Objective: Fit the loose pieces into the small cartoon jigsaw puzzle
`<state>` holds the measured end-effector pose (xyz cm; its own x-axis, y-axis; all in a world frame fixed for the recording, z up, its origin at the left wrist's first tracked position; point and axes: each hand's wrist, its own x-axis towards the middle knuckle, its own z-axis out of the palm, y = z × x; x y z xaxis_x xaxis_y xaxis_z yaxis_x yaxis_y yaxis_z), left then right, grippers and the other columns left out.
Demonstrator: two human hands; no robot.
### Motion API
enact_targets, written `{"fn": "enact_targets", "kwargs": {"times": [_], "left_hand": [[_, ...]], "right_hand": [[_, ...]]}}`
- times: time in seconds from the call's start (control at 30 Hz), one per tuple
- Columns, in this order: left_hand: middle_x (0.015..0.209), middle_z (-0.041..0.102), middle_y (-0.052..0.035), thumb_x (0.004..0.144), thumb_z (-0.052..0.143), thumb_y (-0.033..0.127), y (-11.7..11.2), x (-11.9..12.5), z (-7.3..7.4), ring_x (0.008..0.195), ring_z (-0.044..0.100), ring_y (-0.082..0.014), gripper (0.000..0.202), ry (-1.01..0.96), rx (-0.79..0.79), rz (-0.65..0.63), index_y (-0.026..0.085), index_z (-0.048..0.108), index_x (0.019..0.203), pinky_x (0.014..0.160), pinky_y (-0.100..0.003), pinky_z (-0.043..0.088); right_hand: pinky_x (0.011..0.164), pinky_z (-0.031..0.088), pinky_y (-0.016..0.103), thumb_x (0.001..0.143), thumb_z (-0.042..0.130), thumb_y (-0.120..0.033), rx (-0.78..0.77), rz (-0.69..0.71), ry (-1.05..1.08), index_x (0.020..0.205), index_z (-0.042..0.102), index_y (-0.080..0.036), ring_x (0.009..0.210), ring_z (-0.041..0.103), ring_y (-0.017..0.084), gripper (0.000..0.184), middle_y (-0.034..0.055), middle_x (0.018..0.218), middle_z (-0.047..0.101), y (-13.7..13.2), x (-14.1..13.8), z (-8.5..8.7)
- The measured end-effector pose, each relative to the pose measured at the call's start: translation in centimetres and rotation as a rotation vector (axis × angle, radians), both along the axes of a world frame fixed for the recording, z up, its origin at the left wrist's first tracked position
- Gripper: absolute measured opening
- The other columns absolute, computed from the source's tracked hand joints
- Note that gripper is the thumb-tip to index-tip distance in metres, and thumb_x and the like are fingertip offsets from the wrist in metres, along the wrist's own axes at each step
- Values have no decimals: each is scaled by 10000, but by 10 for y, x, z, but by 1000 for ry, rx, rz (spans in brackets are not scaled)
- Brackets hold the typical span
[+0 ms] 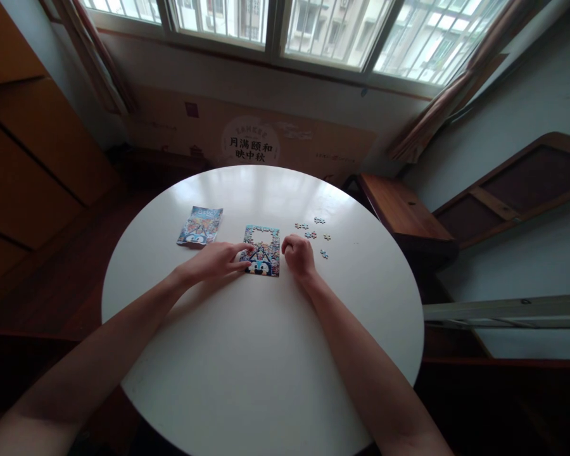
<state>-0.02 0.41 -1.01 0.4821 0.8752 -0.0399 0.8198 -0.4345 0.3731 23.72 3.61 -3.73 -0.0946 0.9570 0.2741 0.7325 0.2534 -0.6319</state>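
Note:
A small jigsaw puzzle [261, 268] with a colourful cartoon picture lies on the white table. Its lower part is filled with pieces, while a pale gap shows near the top. My left hand [221, 258] reaches over the puzzle's left side, fingers apart, the tips touching it. Just off the right edge, my right hand [298, 254] rests with its fingers curled closed. Whatever may be in those fingers is hidden. Beyond the right hand, several loose puzzle pieces [310, 235] are scattered on the tabletop.
A crumpled printed puzzle bag [201, 225] lies left of the puzzle. The round white table [247, 373] has a curved edge on all sides. A wooden bench [399, 202] stands at the right, and barred windows [275, 31] line the far wall.

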Motion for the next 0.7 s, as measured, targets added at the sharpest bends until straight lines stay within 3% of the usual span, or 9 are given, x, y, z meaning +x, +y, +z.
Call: {"fn": "enact_targets", "kwargs": {"times": [0.13,0.3,0.7], "left_hand": [[703,678,-16,953,516,554,-1,1,0,634,615,-187,605,38,26,20,225,527,1461,605,-248,361],[706,680,-17,943,545,516,-3,4,2,639,613,-182,546,49,34,15,236,596,1409,614,-250,359],[719,686,-16,938,553,523,-2,2,0,626,585,-165,553,23,21,19,246,592,1415,603,-243,334]], "right_hand": [[660,342,264,762,439,-47,-70,-9,-199,632,667,-206,697,567,161,307,25,726,676,-4,-1,3],[645,316,277,849,460,-105,-74,37,-409,743,725,-220,734,583,168,308,41,868,718,-9,-6,2],[646,296,287,875,467,-115,-55,68,-445,756,728,-225,752,583,169,307,36,864,715,-7,-6,0]]}}
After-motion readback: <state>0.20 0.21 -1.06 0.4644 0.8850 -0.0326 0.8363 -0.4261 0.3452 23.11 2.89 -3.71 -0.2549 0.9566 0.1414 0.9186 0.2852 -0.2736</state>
